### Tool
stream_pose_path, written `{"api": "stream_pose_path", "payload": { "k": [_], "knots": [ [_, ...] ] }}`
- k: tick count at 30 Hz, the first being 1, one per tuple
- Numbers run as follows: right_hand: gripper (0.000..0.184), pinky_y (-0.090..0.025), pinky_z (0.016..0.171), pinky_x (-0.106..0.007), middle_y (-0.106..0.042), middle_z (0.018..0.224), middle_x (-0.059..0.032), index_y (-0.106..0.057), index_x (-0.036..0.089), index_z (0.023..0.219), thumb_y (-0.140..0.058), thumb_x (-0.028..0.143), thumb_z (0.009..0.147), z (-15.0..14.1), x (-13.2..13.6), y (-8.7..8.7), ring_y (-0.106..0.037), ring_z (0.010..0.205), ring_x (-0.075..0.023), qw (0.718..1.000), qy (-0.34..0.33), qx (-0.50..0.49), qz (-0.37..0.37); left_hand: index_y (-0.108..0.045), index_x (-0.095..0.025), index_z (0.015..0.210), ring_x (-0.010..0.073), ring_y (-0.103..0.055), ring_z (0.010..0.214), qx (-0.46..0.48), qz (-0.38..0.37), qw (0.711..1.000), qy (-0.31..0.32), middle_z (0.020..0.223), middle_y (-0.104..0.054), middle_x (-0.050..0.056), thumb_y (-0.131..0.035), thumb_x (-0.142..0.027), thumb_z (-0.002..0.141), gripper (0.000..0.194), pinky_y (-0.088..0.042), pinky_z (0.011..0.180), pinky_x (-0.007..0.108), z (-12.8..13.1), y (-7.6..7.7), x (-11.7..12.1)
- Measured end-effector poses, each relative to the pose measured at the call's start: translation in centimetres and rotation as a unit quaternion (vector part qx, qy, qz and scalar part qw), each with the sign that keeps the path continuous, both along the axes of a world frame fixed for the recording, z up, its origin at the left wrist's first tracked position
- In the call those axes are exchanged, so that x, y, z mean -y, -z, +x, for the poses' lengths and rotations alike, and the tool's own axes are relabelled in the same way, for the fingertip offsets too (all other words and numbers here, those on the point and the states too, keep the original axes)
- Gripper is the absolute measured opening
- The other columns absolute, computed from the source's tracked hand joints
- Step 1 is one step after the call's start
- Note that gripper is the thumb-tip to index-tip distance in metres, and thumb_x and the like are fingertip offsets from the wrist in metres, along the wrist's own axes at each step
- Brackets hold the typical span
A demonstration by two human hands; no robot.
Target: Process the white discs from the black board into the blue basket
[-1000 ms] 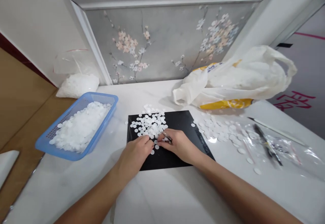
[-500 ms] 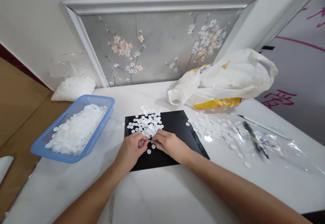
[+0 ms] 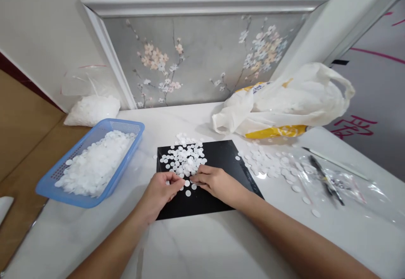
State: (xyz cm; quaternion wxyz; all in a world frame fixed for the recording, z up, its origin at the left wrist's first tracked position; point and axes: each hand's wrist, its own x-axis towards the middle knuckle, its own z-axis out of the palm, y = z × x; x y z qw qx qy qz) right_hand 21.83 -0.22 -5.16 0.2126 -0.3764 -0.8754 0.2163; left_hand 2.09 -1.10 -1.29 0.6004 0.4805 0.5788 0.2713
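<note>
A black mat lies on the white table with a heap of small white discs at its far left. My left hand rests on the mat's near left part. Its thumb and fingers are pinched on a white disc at the heap's near edge. My right hand lies flat-knuckled just right of it, fingers pressed together and fingertips almost touching the left hand's. The thin tweezers it held a second ago are hidden under the fingers now. Three loose discs lie just below the fingertips.
A blue basket full of white discs stands at the left, with a clear bag of discs behind it. A white and yellow plastic bag lies at the back right. Scattered discs, a pen and clear packets lie at the right.
Both hands have drawn slightly toward me from the heap, fingertips still together. The tweezers seen in my right hand a second ago no longer show. The camera has shifted a little.
</note>
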Motion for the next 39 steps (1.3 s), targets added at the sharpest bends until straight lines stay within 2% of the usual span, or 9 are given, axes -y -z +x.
{"api": "stream_pose_path", "payload": {
  "k": [5, 9, 11, 17, 21, 28, 30, 34, 39],
  "knots": [
    [0.011, -0.047, 0.070, -0.026, -0.060, 0.083, -0.0048, -0.063, 0.016, 0.084, -0.052, 0.012, 0.086, -0.9, 0.2, 0.0, -0.058, 0.074, -0.0155, 0.999, 0.048, -0.007, 0.014, -0.051, -0.016, 0.062, 0.0053, -0.034, 0.045, 0.009, -0.020, 1.000, -0.001, 0.048, -0.042, -0.007, -0.068, -0.040, 0.068, 0.030, -0.023, 0.046, 0.018, 0.0, -0.3, 0.0],
    [0.010, -0.043, 0.059, -0.022, -0.060, 0.069, 0.0013, -0.061, 0.016, 0.077, -0.052, 0.016, 0.082, -0.8, 0.1, -1.0, -0.054, 0.061, -0.0119, 0.957, 0.204, -0.148, -0.140, -0.047, -0.017, 0.066, 0.0062, -0.043, 0.049, 0.062, -0.028, 0.998, -0.012, 0.063, -0.060, 0.000, -0.063, -0.034, 0.073, 0.025, -0.023, 0.044, 0.018, -0.1, -0.3, 0.1],
    [0.010, -0.041, 0.057, -0.022, -0.061, 0.066, 0.0019, -0.062, 0.016, 0.076, -0.053, 0.020, 0.081, -0.5, 0.1, -1.4, -0.053, 0.059, -0.0122, 0.942, 0.226, -0.168, -0.185, -0.044, -0.018, 0.066, 0.0072, -0.046, 0.050, 0.093, -0.027, 0.995, -0.008, 0.067, -0.064, 0.002, -0.062, -0.031, 0.074, 0.024, -0.019, 0.042, 0.018, -0.1, -0.2, 0.2],
    [0.015, -0.044, 0.068, -0.024, -0.062, 0.079, -0.0014, -0.070, 0.020, 0.085, -0.055, 0.017, 0.085, -0.2, 0.1, -1.6, -0.059, 0.070, -0.0134, 0.975, 0.130, -0.128, -0.130, -0.054, -0.018, 0.078, 0.0077, -0.047, 0.051, 0.092, 0.003, 0.996, -0.018, 0.068, -0.067, 0.002, -0.068, -0.027, 0.070, 0.018, -0.024, 0.042, 0.018, -0.1, -0.2, -0.1],
    [0.013, -0.047, 0.069, -0.023, -0.061, 0.081, -0.0025, -0.071, 0.019, 0.090, -0.060, 0.017, 0.085, 0.1, 0.2, -1.5, -0.060, 0.071, -0.0133, 0.991, 0.049, -0.072, -0.102, -0.065, -0.016, 0.096, 0.0090, -0.049, 0.056, 0.077, 0.000, 0.997, -0.006, 0.079, -0.069, 0.006, -0.072, -0.030, 0.068, 0.033, -0.028, 0.043, 0.019, -0.5, -0.2, -0.4],
    [0.015, -0.046, 0.065, -0.024, -0.060, 0.081, -0.0046, -0.067, 0.016, 0.094, -0.054, 0.011, 0.087, 0.6, 0.7, -0.5, -0.058, 0.068, -0.0142, 0.997, -0.063, 0.041, 0.029, -0.068, -0.015, 0.090, 0.0075, -0.047, 0.054, 0.078, -0.014, 0.997, 0.003, 0.088, -0.072, 0.010, -0.071, -0.034, 0.071, 0.027, -0.028, 0.043, 0.019, -0.4, -0.2, -0.2],
    [0.012, -0.046, 0.065, -0.024, -0.060, 0.081, -0.0048, -0.065, 0.015, 0.088, -0.056, 0.009, 0.084, 0.2, 0.7, -0.5, -0.057, 0.069, -0.0143, 0.999, -0.035, 0.019, 0.025, -0.068, -0.014, 0.087, 0.0070, -0.045, 0.052, 0.081, -0.016, 0.997, 0.000, 0.086, -0.072, 0.010, -0.071, -0.034, 0.071, 0.025, -0.026, 0.042, 0.019, -0.4, -0.3, -0.2],
    [0.013, -0.044, 0.062, -0.022, -0.061, 0.073, -0.0003, -0.062, 0.017, 0.078, -0.054, 0.008, 0.082, -0.2, 0.5, -1.2, -0.056, 0.064, -0.0121, 0.985, 0.132, -0.085, -0.073, -0.067, -0.014, 0.087, 0.0068, -0.045, 0.052, 0.086, -0.018, 0.996, -0.005, 0.088, -0.072, 0.011, -0.071, -0.035, 0.071, 0.026, -0.025, 0.041, 0.019, -0.4, -0.5, -0.1],
    [0.008, -0.044, 0.068, -0.023, -0.061, 0.080, -0.0016, -0.066, 0.018, 0.082, -0.059, 0.017, 0.085, 0.0, 0.5, -1.8, -0.058, 0.071, -0.0131, 0.985, 0.075, -0.091, -0.128, -0.068, -0.013, 0.087, 0.0063, -0.043, 0.054, 0.081, -0.012, 0.997, 0.000, 0.084, -0.070, 0.009, -0.069, -0.035, 0.073, 0.026, -0.027, 0.044, 0.018, -0.7, -0.3, -0.1]
  ]
}}
